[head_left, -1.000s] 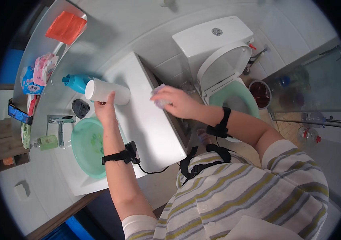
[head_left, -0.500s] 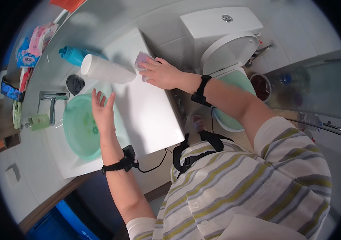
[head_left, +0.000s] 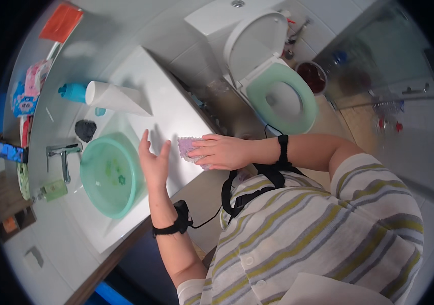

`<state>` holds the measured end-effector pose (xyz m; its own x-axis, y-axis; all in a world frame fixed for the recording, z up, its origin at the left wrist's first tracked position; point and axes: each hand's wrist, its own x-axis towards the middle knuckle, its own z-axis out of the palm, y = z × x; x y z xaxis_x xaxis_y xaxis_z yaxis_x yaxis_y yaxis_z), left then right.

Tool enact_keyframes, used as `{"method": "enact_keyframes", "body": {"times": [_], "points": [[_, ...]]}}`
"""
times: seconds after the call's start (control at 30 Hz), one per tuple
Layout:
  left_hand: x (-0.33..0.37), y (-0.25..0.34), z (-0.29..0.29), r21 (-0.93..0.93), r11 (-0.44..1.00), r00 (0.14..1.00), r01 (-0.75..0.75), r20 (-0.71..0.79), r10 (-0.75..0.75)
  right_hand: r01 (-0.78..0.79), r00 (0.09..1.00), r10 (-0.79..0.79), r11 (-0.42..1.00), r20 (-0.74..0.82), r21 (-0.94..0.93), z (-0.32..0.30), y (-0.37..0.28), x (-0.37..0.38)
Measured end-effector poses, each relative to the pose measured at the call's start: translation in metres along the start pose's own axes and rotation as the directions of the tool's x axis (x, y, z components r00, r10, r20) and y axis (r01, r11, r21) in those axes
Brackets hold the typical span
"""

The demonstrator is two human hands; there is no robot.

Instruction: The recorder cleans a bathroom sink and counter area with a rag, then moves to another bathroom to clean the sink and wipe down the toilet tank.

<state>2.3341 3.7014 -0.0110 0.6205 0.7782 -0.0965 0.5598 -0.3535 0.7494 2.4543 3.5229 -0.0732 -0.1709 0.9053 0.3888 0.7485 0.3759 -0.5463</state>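
My right hand presses a light purple scrubbing cloth with a pale frilled edge against the white counter, at its right edge. The fingers lie over the cloth and cover part of it. My left hand hovers with fingers spread and nothing in it, between the cloth and a green plastic basin. The basin sits in the sink area with a green leaf pattern on its bottom. A white paper towel roll lies on the counter farther back.
A blue bottle lies by the roll. Near the chrome faucet are a dark grey scrubber and a green soap bottle. A toilet with raised lid stands to the right. A phone and packets line the left.
My right hand has moved with the cloth along the counter's right edge, nearer to me. My left hand has shifted right, away from over the basin. The view has also turned.
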Motion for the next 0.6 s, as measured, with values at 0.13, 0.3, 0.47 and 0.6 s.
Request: {"method": "enact_keyframes", "body": {"times": [0.13,0.3,0.47,0.6], "points": [[-0.024,0.019,0.015,0.191,0.956,0.961,-0.223,0.21,0.182,-0.108,0.983,0.108,0.994,-0.147,0.006,0.008,-0.01,-0.026],[-0.027,0.029,0.031,0.351,0.86,0.9,-0.37,0.363,0.24,-0.371,0.459,0.842,0.471,-0.283,0.801,0.009,-0.02,-0.047],[-0.002,0.05,0.05,0.485,0.762,0.862,-0.429,0.472,0.185,0.02,0.579,0.794,0.213,-0.185,0.977,0.04,0.007,-0.041],[0.022,0.046,0.056,0.508,0.766,0.839,-0.393,0.539,0.073,-0.209,0.658,0.733,0.397,-0.172,0.894,0.038,0.0,-0.031]]}}
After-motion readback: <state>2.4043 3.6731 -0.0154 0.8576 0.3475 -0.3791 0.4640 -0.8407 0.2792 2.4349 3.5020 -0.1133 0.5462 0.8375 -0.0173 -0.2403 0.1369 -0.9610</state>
